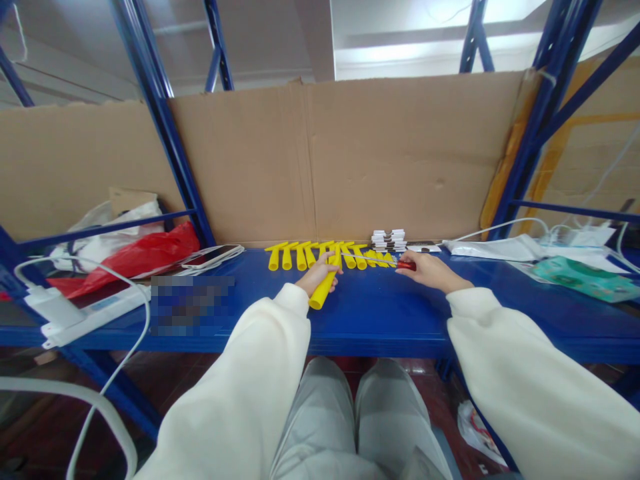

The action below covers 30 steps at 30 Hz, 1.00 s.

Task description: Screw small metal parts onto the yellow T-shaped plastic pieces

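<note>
My left hand (pixel 314 275) is wrapped round a yellow T-shaped plastic handle (pixel 323 293), its round end angled down toward me. My right hand (pixel 433 270) grips a screwdriver (pixel 406 265) by its dark red handle. The metal shaft points left, its tip by the head of the handle; whether it touches is too small to tell. Behind my left hand, several similar yellow handles (pixel 287 257) lie in a row. Several small yellow pieces (pixel 380 259) lie to the right of that row, below the screwdriver's shaft.
Stacked white-and-dark pieces (pixel 388 239) stand against the cardboard panel (pixel 320 160). At left on the blue shelf (pixel 380 320) are a phone (pixel 215 256), a red bag (pixel 145 257) and a power strip (pixel 95 317) with cables. A green packet (pixel 587 279) and white packaging (pixel 493 247) lie right.
</note>
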### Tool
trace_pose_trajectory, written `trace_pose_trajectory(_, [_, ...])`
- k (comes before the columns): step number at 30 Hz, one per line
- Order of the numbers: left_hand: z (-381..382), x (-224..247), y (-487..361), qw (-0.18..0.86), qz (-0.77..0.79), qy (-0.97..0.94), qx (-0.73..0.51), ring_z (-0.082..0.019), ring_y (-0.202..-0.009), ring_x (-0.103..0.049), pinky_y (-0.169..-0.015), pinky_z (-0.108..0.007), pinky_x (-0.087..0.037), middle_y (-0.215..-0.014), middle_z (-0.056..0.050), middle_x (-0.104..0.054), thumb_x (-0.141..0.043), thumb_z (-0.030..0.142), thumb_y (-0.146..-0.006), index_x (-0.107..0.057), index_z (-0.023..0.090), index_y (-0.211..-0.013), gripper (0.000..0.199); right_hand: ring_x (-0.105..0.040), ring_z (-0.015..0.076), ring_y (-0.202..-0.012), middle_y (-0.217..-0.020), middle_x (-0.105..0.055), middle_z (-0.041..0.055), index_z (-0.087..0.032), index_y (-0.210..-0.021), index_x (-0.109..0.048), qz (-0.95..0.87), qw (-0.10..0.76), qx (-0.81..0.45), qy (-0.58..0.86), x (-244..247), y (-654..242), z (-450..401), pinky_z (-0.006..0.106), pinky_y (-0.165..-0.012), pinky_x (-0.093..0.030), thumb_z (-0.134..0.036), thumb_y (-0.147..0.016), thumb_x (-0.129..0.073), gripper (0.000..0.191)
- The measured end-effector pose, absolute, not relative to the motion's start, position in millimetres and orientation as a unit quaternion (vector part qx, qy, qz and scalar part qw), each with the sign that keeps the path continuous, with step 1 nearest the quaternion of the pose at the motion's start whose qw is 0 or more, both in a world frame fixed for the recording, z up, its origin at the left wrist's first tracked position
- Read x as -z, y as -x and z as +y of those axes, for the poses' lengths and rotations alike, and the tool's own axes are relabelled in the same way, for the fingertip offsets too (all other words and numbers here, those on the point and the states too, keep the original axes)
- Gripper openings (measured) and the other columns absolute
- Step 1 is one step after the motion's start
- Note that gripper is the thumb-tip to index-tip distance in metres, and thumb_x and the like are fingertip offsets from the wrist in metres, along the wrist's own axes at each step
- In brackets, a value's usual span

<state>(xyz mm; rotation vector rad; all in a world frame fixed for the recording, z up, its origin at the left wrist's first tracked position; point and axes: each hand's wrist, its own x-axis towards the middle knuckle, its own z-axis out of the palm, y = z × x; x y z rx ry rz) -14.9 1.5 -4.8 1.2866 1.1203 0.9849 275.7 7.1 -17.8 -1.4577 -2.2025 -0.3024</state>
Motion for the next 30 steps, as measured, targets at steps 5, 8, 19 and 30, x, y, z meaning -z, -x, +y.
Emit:
trace_pose_trajectory(5, [-1.8,2.5,13.4,0.556,0.477,-0.545,-0.408,-0.008,-0.039,-0.046,-0.036,-0.018,-0.034,-0.072,0.003,-0.057,-0.045,0.007,-0.086,-0.035,0.028,-0.142,0.061,-0.064,0.02,-0.061,-0.074,-0.07,0.0042,-0.023,-0.086,-0.057,-0.784,0.225,0.139,0.561,17.8,-276.0,7.5,0.026,-0.056,-0.041,-0.028,-0.082,-0.061,0.007])
trace_pose_trajectory(8, [-1.1,2.9,13.9,0.56,0.472,-0.547,-0.405,-0.008,-0.039,-0.047,-0.036,-0.018,-0.035,-0.072,0.003,-0.057,-0.045,0.007,-0.087,-0.034,0.029,-0.142,0.061,-0.064,0.0196,-0.063,-0.075,-0.071,0.0042,-0.023,-0.083,-0.058,-0.796,0.221,0.138,0.547,18.3,-277.8,7.8,0.026,-0.056,-0.041,-0.032,-0.083,-0.059,0.009])
trace_pose_trajectory(19, [-1.1,2.9,13.4,0.555,0.466,-0.549,-0.415,-0.009,-0.039,-0.046,-0.035,-0.018,-0.034,-0.072,0.003,-0.056,-0.044,0.006,-0.086,-0.03,0.029,-0.145,0.065,-0.067,0.0204,-0.069,-0.083,-0.073,0.0056,-0.022,-0.093,-0.06,-0.798,0.262,0.098,0.534,22.8,-279.3,13.0,0.027,-0.061,-0.046,-0.033,-0.083,-0.062,0.016])
trace_pose_trajectory(30, [3.7,8.1,15.8,0.551,0.459,-0.553,-0.424,-0.009,-0.041,-0.047,-0.037,-0.019,-0.036,-0.072,0.002,-0.057,-0.045,0.007,-0.085,-0.028,0.03,-0.147,0.068,-0.069,0.0231,-0.079,-0.093,-0.075,0.0089,-0.022,-0.099,-0.067,-0.807,0.259,0.096,0.522,21.3,-278.9,10.5,0.03,-0.069,-0.049,-0.038,-0.089,-0.055,0.022])
